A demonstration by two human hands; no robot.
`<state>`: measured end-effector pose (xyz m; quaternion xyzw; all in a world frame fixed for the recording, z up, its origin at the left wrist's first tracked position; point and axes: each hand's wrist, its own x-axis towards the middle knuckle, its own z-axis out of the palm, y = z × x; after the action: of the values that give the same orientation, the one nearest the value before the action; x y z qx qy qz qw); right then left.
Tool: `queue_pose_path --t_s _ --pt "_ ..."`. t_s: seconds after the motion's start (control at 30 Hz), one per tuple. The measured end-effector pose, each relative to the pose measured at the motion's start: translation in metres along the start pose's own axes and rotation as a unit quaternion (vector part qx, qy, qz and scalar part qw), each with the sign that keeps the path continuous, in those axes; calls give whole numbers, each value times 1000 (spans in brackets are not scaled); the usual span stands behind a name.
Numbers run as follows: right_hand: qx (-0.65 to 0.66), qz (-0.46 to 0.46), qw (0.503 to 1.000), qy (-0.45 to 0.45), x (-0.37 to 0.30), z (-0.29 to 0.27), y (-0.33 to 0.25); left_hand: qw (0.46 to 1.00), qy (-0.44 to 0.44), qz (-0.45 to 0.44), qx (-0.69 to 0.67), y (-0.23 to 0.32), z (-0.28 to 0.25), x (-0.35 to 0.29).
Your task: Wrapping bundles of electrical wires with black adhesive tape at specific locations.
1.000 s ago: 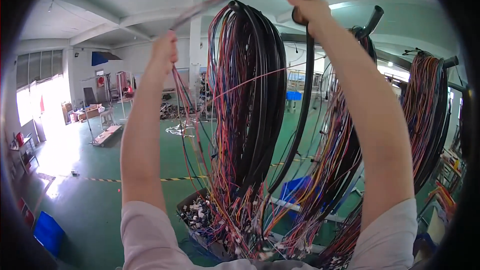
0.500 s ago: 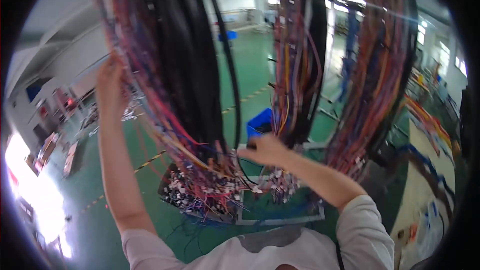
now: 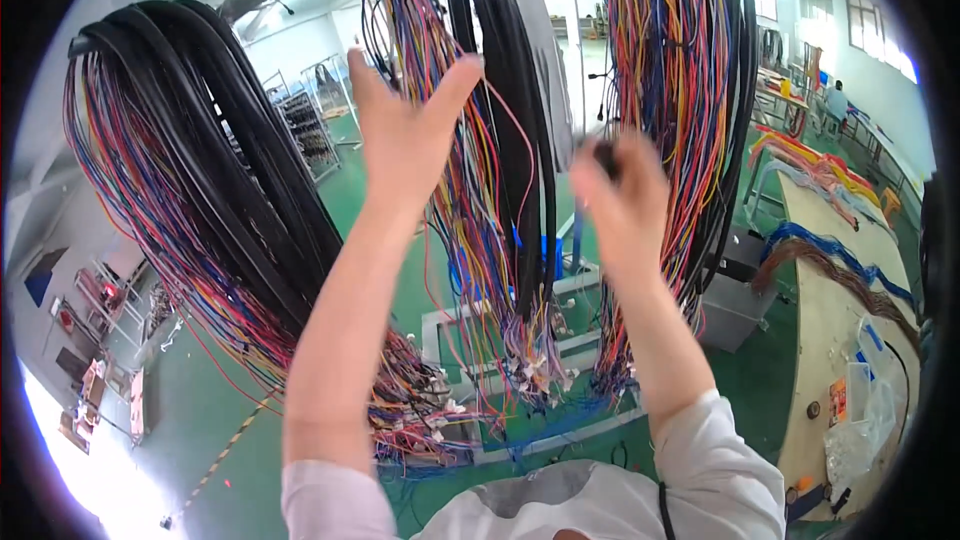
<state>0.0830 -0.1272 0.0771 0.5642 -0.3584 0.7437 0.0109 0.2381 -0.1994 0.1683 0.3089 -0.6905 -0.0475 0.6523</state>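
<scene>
My left hand (image 3: pixel 405 145) is raised with thumb and fingers spread apart, in front of the middle bundle of multicoloured wires (image 3: pixel 490 230). Whether the fingertips touch the wires I cannot tell. Blurred by motion, my right hand (image 3: pixel 632 210) is closed around a small black object (image 3: pixel 605 157) whose kind does not show. It is just left of the right wire bundle (image 3: pixel 685 70). Thick black sleeved cables (image 3: pixel 515 130) hang beside the middle wires. On the left, another large bundle of black cables (image 3: pixel 215 140) and coloured wires droops from an overhead bar. White connectors (image 3: pixel 535 370) cluster at the lower wire ends.
A pale metal frame (image 3: pixel 545 445) stands low beneath the bundles. Behind the wires is a blue bin (image 3: pixel 470 275). To the right, a long table (image 3: pixel 815 340) bears blue and brown wire bundles and a clear plastic bag (image 3: pixel 862 440). A grey box (image 3: pixel 735 310) stands beside it. Someone sits far right.
My left hand has left the left bundle and moved right to the middle one. My right hand has risen and moved right, still around the black object. The view has shifted too.
</scene>
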Motion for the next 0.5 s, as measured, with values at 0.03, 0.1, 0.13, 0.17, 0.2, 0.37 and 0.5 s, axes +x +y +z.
queue_pose_path --t_s 0.03,0.1,0.13,0.17,0.2,0.37,0.5 --pt "-52 -16 994 92 35 8 -1 997 65 15 42 -1 21 17" --pt "-231 -102 954 164 94 27 8 991 107 -33 71 -20 55 49" --pt "-200 -19 972 122 118 34 20 985 23 -157 -72 -19 60 55" --pt "-149 61 984 70 133 53 26 967 -26 -184 -174 -54 56 74" --pt "-148 59 985 68 146 55 36 938 -102 -194 -269 -60 56 73" --pt "311 272 863 -291 161 74 55 925 -124 -177 -312 -61 51 59" --pt "256 201 908 -263 155 83 28 942 -132 -200 -236 -39 16 60"
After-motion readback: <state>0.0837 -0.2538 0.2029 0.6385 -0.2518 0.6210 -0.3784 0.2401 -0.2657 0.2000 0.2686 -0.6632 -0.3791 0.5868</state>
